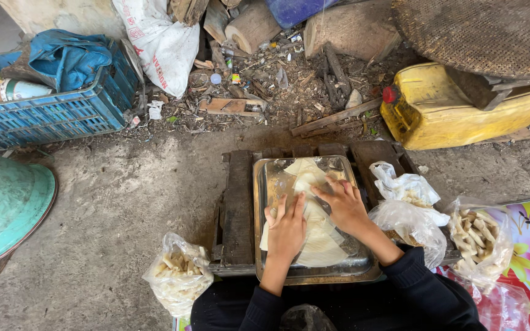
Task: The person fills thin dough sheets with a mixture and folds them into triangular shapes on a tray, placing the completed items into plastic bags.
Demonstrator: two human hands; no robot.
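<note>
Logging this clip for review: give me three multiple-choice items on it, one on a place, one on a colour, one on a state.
1. Where do the pale wrapper sheets lie?
A. in the metal tray
B. in the blue crate
C. on the bare ground

2. What colour is the jerrycan at upper right?
A. green
B. yellow
C. white

3. How are the person's hands placed?
A. both lifted clear
B. one holds a bag
C. both flat on the sheets

Answers: 1 A, the stack sits inside the tray on the wooden pallet. 2 B, its body is yellow with a red cap. 3 C, left hand and right hand press on the stack.
</note>
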